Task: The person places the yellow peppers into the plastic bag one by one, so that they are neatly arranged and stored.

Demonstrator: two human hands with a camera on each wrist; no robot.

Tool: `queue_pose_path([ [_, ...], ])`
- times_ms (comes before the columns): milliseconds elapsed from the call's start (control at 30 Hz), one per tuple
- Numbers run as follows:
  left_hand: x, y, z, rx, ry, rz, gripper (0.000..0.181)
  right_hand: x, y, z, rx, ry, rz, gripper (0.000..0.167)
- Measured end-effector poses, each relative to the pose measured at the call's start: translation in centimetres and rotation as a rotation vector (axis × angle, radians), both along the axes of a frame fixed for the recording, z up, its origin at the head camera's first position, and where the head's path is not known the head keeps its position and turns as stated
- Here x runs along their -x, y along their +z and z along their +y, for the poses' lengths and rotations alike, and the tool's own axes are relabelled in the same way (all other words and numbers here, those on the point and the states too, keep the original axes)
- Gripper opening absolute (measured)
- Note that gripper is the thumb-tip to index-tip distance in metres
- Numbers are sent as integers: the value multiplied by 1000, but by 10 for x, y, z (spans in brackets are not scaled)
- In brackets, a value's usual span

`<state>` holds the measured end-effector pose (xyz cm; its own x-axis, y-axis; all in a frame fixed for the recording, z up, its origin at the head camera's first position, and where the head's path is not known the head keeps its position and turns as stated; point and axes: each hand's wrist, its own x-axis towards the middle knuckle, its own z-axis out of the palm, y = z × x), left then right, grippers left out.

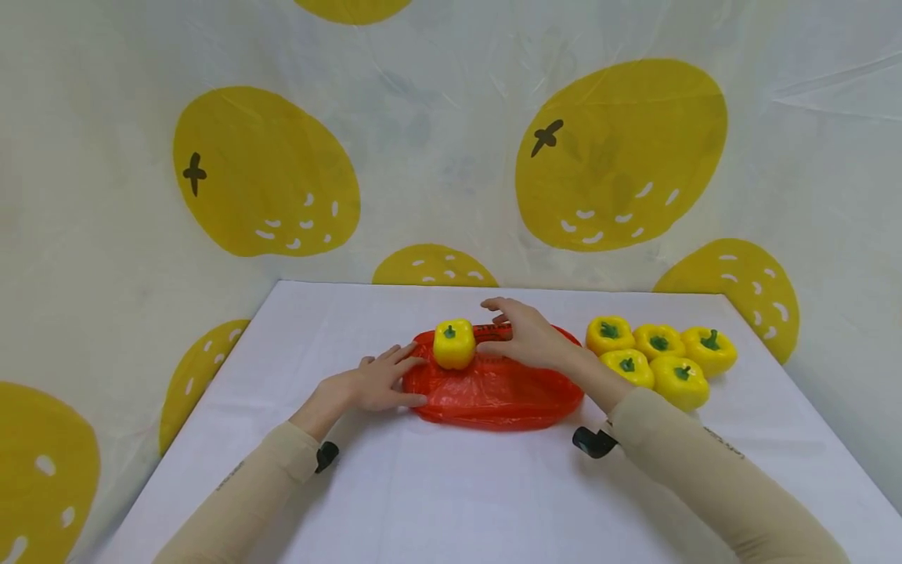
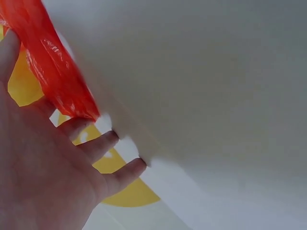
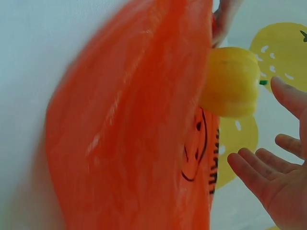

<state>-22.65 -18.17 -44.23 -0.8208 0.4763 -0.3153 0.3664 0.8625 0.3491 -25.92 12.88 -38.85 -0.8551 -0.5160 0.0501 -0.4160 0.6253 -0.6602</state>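
My left hand [image 1: 372,385] lies at the left edge of a red plastic bag [image 1: 493,395], its fingers spread and fairly straight, the thumb stretched out toward the near side. The plastic touches some of my fingers, but they don't curl round it — I rest against the bag rather than grip it.

My right hand [image 1: 530,338] is over the far side of the bag, thumb and fingers well apart, with nothing held between them. One yellow pepper [image 1: 454,345] stands upright on the bag between my two hands, green stem at the top, nearer the bag's left end. My right fingertips and thumb are near it but apart from it; how firmly the pepper sits in the plastic I cannot tell.

The bag lies wide and low on the white table [image 1: 437,486], and its far side carries black lettering and a drawn face [image 3: 196,148]. Just beyond its right end are five more yellow peppers [image 1: 659,343], set close together — three behind, two in front.

My beige sleeves [image 1: 247,486] reach to the wrists, and a printed cloth [image 1: 437,141] with big yellow fruit hangs behind the table.
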Motion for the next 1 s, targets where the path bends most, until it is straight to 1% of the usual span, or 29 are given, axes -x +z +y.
queue_pose_path([
  [167,-1,1,0,12,-14,0,86,-4,9,14,5,-7,24,64],
  [300,1,2,-1,16,-20,4,85,-6,14,26,38,-4,50,56],
  [500,3,-1,-2,27,-23,8,84,-7,20,45,81,1,61,50],
  [667,4,-1,-2,35,-19,10,85,-12,24,59,99,-1,91,46],
  [800,5,-2,-3,35,-24,11,85,-19,30,71,90,-7,103,43],
  [1000,4,-4,-3,36,-23,2,86,-26,38,91,59,-16,83,40],
])
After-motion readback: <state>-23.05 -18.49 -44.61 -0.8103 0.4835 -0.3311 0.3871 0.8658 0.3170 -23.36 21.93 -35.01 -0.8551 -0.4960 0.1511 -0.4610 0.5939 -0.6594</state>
